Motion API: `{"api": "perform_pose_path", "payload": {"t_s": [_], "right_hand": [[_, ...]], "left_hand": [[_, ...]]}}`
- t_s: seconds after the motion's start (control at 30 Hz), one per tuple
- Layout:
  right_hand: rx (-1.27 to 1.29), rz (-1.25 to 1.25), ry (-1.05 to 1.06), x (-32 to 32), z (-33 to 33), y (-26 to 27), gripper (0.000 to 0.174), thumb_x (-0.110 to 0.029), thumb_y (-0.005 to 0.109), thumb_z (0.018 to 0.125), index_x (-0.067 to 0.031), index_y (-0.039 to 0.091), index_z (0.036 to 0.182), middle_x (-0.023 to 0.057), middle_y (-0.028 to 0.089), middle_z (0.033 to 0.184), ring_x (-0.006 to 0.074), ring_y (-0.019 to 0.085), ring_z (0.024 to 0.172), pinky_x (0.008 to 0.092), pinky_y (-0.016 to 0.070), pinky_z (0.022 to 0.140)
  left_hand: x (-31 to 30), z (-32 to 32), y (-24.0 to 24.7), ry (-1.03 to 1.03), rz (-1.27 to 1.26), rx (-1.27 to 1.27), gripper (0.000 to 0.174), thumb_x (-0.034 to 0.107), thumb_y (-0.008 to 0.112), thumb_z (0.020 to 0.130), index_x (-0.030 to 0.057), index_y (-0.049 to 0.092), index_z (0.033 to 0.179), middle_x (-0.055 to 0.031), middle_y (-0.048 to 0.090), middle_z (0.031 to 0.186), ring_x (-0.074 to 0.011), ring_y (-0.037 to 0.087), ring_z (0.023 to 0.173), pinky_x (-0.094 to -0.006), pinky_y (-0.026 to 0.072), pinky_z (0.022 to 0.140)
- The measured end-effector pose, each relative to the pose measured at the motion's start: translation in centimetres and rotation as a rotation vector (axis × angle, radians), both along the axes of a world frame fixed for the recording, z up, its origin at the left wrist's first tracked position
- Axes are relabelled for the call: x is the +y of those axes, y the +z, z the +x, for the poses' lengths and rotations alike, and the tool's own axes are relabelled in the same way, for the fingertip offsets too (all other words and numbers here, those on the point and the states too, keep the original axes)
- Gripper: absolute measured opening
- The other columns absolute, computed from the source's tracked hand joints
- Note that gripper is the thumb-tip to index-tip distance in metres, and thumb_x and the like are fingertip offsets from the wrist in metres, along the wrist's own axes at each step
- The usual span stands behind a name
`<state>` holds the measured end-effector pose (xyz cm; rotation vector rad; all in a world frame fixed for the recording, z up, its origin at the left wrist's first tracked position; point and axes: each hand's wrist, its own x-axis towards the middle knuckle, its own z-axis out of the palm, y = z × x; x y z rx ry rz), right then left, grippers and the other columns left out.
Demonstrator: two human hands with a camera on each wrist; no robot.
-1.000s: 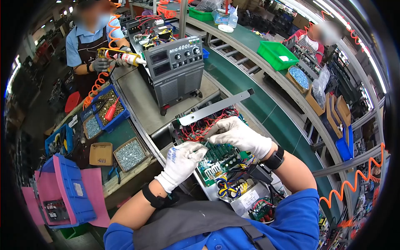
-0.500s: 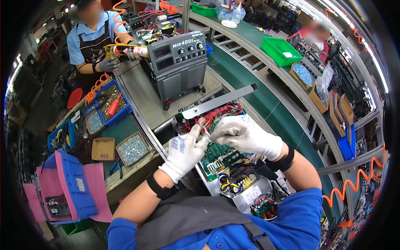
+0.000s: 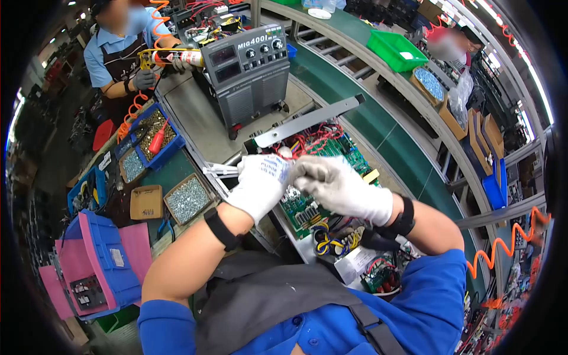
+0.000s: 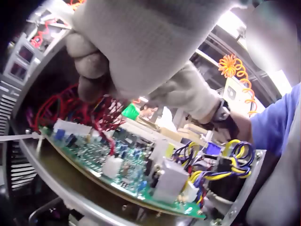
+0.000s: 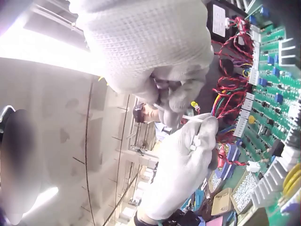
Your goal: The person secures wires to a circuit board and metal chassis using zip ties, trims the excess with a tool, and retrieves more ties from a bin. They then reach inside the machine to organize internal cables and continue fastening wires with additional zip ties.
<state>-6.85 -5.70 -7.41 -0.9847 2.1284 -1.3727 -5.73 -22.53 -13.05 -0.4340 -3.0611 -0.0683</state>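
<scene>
Over the green circuit board, your left hand curls round white strips; your right hand curls too, its catch unclear!

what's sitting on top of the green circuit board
Red wires run onto the board, where a white plug and a grey block stand. In the head view, the right grip covers part, so what's there is hidden.

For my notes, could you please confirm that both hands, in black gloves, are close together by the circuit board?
Not quite: the head view shows white gloves, not black. The left hand and right hand are close together by the circuit board.
</scene>
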Motion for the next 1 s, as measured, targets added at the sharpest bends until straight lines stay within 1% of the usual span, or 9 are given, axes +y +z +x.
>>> {"api": "perform_pose_path", "payload": {"t_s": [0.1,0.2,0.37,0.53,0.63,0.67,0.83,0.93,1.0], "right_hand": [[-0.031,0.215,0.063,0.8,-0.1,3.4,0.014,-0.011,0.06,0.09,-0.003,0.062,0.101,0.009,0.065,0.085,0.0159,0.063,0.083,0.0319,0.0483,0.076],[0.353,0.372,0.159,3.8,-0.6,6.1,0.029,-0.025,0.069,0.083,-0.0059,0.063,0.103,0.0128,0.067,0.082,0.0307,0.067,0.076,0.0368,0.0515,0.069],[0.628,0.412,0.339,3.0,3.1,4.6,0.017,-0.019,0.065,0.084,-0.0085,0.062,0.097,0.0091,0.066,0.083,0.0286,0.067,0.078,0.0387,0.0516,0.064],[0.639,0.297,0.335,5.2,2.5,2.7,0.014,-0.021,0.063,0.084,-0.0114,0.063,0.094,0.0072,0.065,0.082,0.0263,0.067,0.074,0.0379,0.0515,0.061],[0.707,0.292,0.324,5.2,2.9,2.9,0.015,-0.022,0.064,0.083,-0.0108,0.061,0.094,0.008,0.063,0.082,0.0266,0.067,0.074,0.0383,0.0515,0.06],[0.746,0.332,0.332,5.0,3.0,2.8,0.018,-0.022,0.064,0.08,-0.0099,0.059,0.093,0.0095,0.061,0.081,0.0267,0.066,0.073,0.0378,0.0511,0.059],[0.697,0.2,0.275,5.5,2.8,1.4,0.019,-0.021,0.064,0.081,-0.0083,0.056,0.094,0.0099,0.06,0.078,0.0277,0.065,0.07,0.0367,0.051,0.057],[0.544,0.231,0.171,5.0,2.9,1.0,0.017,-0.023,0.059,0.086,-0.007,0.057,0.092,0.0096,0.06,0.075,0.0291,0.064,0.066,0.038,0.0517,0.057],[0.567,0.214,0.184,5.0,2.8,0.7,0.017,-0.024,0.059,0.086,-0.0078,0.058,0.092,0.0095,0.061,0.075,0.0289,0.064,0.067,0.0381,0.0517,0.057]], "left_hand": [[-1.1,0.6,0.0,-0.045,0.015,-0.021,0.023,0.028,0.056,0.09,0.0082,0.067,0.092,-0.0116,0.068,0.069,-0.0285,0.068,0.062,-0.044,0.0505,0.052],[-1.5,4.8,1.3,0.023,0.432,0.116,0.033,0.021,0.058,0.091,0.0049,0.056,0.12,-0.0168,0.068,0.09,-0.0328,0.067,0.083,-0.0425,0.0527,0.067],[1.2,7.3,0.8,-0.125,0.734,-0.328,0.037,0.012,0.056,0.084,0.0016,0.057,0.12,-0.0245,0.065,0.098,-0.0387,0.064,0.092,-0.0437,0.0514,0.08],[3.4,8.0,3.0,-0.005,1.059,-0.789,0.022,-0.002,0.054,0.085,-0.0011,0.065,0.105,-0.0114,0.07,0.089,-0.0234,0.068,0.083,-0.0365,0.0512,0.074],[3.5,7.8,1.5,-0.141,1.144,-0.692,0.02,-0.003,0.054,0.088,-0.001,0.066,0.104,-0.0035,0.068,0.089,-0.013,0.063,0.083,-0.0308,0.0505,0.074],[3.3,7.7,1.6,-0.019,1.029,-0.922,0.021,-0.001,0.055,0.089,-0.0005,0.064,0.109,-0.0024,0.066,0.09,-0.0101,0.059,0.082,-0.0282,0.0495,0.074],[4.0,7.4,2.6,-0.096,1.067,-0.775,0.022,-0.004,0.058,0.085,0.002,0.063,0.106,-0.0018,0.066,0.092,-0.0096,0.06,0.08,-0.0286,0.0492,0.068],[3.4,7.0,3.3,0.273,1.139,-1.164,0.027,-0.008,0.056,0.082,0.0002,0.062,0.108,-0.0016,0.065,0.092,-0.0076,0.059,0.081,-0.0246,0.0482,0.067],[4.3,7.3,3.8,0.225,1.273,-1.07,0.029,-0.009,0.056,0.082,0.0005,0.061,0.108,-0.0012,0.065,0.091,-0.0066,0.059,0.079,-0.024,0.0471,0.064]]}}
